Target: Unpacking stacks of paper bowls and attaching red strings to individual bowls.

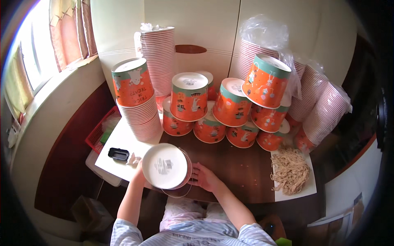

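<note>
A paper bucket (165,166) is upside down in front of me, its white base with a printed label turned up toward me. My left hand (140,174) grips its left side; most of those fingers are hidden behind the bucket. At its right side, my right hand (204,177) has its fingers apart, the tips at the bucket's rim. A thin string (180,196) hangs in a loop below the bucket. Left of the bucket, a small black tray (119,154) and a crumpled white scrap (134,159) lie on a white sheet (107,164).
Orange and green paper buckets (189,98) stand upside down in piles across the back of the brown table (230,172). A tall nested stack (139,119) rises at left; plastic-wrapped stacks (326,112) lean at right. Tan strings (290,170) lie bundled at right. A red basket (95,137) sits beyond the left edge.
</note>
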{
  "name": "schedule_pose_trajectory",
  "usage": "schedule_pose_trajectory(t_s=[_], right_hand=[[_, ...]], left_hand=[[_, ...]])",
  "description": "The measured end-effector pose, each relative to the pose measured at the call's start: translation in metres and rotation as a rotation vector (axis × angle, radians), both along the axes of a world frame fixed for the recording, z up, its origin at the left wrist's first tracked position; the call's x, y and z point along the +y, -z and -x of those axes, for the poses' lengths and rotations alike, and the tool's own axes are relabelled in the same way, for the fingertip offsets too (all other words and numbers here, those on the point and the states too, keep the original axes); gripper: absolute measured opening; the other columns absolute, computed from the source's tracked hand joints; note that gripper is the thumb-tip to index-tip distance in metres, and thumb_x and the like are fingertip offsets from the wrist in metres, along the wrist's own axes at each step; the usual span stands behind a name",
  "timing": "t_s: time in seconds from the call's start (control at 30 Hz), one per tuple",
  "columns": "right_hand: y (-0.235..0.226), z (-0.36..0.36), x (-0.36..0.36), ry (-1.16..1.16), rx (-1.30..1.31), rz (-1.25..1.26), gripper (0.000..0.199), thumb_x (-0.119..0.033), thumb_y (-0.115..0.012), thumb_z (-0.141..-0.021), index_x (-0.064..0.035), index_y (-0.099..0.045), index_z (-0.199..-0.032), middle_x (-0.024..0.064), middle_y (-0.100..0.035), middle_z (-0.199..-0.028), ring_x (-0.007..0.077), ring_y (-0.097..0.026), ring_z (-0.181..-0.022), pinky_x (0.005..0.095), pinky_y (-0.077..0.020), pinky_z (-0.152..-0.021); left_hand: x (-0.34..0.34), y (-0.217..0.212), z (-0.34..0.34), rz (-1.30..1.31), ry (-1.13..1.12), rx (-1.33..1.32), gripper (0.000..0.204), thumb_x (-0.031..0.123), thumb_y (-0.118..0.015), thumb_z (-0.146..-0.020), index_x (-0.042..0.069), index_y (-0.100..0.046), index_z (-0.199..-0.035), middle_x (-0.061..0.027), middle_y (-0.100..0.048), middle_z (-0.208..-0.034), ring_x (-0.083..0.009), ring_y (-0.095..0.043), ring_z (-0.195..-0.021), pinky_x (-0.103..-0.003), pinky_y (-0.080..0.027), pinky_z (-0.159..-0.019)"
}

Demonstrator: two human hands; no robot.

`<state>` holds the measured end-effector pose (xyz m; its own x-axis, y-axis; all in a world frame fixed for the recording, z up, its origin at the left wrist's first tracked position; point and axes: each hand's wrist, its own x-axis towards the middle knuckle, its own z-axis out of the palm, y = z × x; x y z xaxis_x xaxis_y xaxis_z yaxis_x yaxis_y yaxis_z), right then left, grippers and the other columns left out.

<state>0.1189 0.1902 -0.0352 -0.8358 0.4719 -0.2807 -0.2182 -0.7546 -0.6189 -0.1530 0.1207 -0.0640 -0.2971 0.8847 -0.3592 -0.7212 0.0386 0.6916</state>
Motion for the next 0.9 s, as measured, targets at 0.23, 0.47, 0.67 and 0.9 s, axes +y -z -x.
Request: schedule_pose_trajectory(t_s=[0.23,0.47,0.67,0.9], right_hand=[[-0.006,0.020,0.002,0.124,-0.274,-0.184,0.036,-0.020,-0.050,-0.086,-0.0084,-0.041,-0.120,0.0079,-0.045,-0.120,0.0198,-0.048,-0.105,0.0365,-0.0393,-0.089],[0.023,0.028,0.007,0.308,-0.470,-1.060,0.043,-0.017,-0.059,-0.080,-0.0027,-0.044,-0.117,0.0136,-0.049,-0.116,0.0265,-0.046,-0.110,0.0332,-0.0365,-0.093],[0.023,0.036,-0.002,0.278,-0.576,-1.607,0.049,-0.021,-0.061,-0.073,-0.0039,-0.045,-0.117,0.0181,-0.051,-0.113,0.0322,-0.049,-0.104,0.0407,-0.0379,-0.089],[0.002,0.041,-0.032,-0.184,-0.696,-1.629,0.050,-0.033,-0.053,-0.078,-0.0101,-0.044,-0.121,0.0113,-0.045,-0.124,0.0255,-0.036,-0.120,0.0480,-0.0224,-0.100]], left_hand=[[0.019,0.004,0.017,0.094,-0.088,0.387,0.027,0.019,-0.049,-0.087,-0.003,-0.054,-0.103,-0.0099,-0.061,-0.089,-0.0162,-0.059,-0.075,-0.029,-0.050,-0.062],[0.004,-0.008,0.029,0.180,-0.134,1.073,0.036,0.028,-0.040,-0.091,0.002,-0.046,-0.116,-0.0094,-0.053,-0.108,-0.0183,-0.050,-0.098,-0.030,-0.041,-0.081],[-0.013,-0.098,-0.044,-0.097,-0.268,1.592,0.046,0.026,-0.051,-0.085,0.003,-0.039,-0.122,-0.0196,-0.036,-0.126,-0.0343,-0.037,-0.115,-0.040,-0.031,-0.096],[-0.015,-0.106,-0.032,-0.070,-0.151,1.713,0.032,0.024,-0.067,-0.072,-0.001,-0.055,-0.088,-0.0178,-0.047,-0.115,-0.0340,-0.044,-0.109,-0.042,-0.037,-0.089]])
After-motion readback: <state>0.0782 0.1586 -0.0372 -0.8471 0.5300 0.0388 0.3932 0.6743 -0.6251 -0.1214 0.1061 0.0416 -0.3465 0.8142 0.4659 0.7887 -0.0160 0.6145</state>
